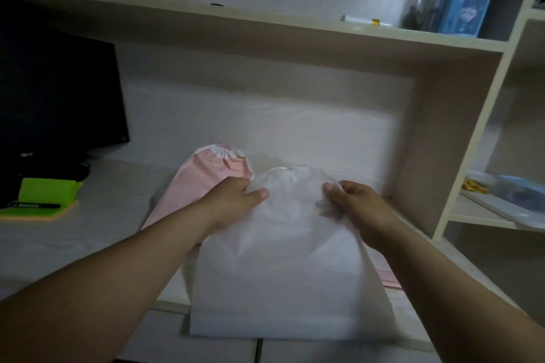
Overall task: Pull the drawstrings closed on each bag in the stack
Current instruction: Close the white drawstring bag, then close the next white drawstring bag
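A white frosted drawstring bag lies on the desk in front of me, its lower end hanging over the front edge. Its top is gathered into a bunch between my hands. My left hand pinches the left side of the gathered top. My right hand grips the right side, fingers curled into the plastic. A pink bag with its white top cinched shut lies to the left, partly under my left forearm. A strip of another pink bag shows beneath the white one at the right.
A dark monitor stands at the back left, with a green and orange pad and a black pen before it. A shelf unit's side panel closes off the right. Upper shelves hold a blue packet.
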A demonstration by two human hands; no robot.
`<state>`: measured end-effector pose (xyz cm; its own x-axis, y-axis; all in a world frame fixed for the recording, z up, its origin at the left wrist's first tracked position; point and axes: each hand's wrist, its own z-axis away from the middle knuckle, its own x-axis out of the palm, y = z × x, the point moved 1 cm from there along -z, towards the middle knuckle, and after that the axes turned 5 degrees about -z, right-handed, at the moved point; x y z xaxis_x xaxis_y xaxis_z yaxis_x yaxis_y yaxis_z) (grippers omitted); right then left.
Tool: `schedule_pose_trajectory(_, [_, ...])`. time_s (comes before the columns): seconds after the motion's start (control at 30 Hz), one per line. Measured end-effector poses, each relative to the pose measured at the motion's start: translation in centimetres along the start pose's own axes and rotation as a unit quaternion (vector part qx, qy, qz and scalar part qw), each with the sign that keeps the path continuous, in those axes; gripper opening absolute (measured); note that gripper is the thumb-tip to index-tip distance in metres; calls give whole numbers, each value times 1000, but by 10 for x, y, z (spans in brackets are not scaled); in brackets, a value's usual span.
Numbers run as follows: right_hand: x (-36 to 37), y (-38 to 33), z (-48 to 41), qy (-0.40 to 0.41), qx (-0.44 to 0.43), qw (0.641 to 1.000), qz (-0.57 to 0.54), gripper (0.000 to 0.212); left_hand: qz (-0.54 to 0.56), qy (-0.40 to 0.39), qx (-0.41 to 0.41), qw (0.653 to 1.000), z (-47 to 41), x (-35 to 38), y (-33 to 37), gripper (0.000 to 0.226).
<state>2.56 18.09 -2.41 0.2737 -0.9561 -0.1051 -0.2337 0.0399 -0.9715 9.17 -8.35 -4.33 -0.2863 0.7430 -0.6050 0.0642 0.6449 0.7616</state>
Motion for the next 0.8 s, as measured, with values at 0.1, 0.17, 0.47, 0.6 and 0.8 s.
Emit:
schedule_pose_trajectory(0.1, [28, -2, -18, -6, 5, 999, 33, 36, -21, 95, 25, 995, -12, -32, -10, 47])
schedule_pose_trajectory(0.17, [49, -2, -33, 3, 7, 998, 69, 41, -36, 146, 30, 988, -25, -60, -18, 46])
schedule_pose_trajectory(0.47, [146, -7, -125, 13, -46, 997, 60, 36, -328, 331, 48, 883, -66, -111, -35, 67])
schedule_pose_trajectory(0.6, [169, 14, -153, 3, 2, 996, 89, 33, -431, 143, 68, 888, -85, -80, -59, 68])
schedule_pose_trajectory(0.8, [160, 44, -150, 20, 34, 996, 83, 46, -430, 90, 34, 897, -94, -63, -90, 72])
